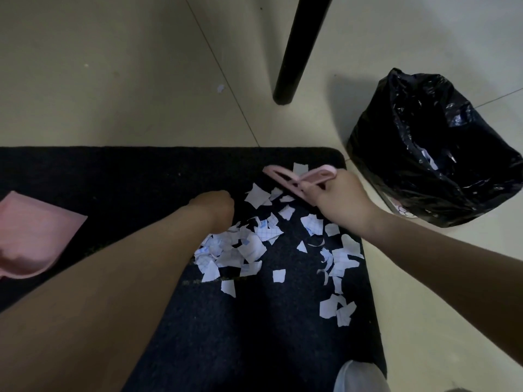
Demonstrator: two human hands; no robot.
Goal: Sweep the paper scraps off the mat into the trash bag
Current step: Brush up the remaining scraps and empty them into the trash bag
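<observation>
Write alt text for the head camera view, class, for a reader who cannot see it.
A right hand holds a pink brush at the far edge of torn paper scraps strewn over a dark mat. The left hand rests closed beside them; a pink dustpan lies left, an open black trash bag right.

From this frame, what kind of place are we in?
Probably an indoor room in a home or office, seen at floor level: pale tiled floor, a dark mat strewn with paper scraps, a black furniture leg, and a black trash bag.

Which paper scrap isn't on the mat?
The lone scrap on the pale floor tiles beyond the mat; all the others lie on the mat.
</observation>
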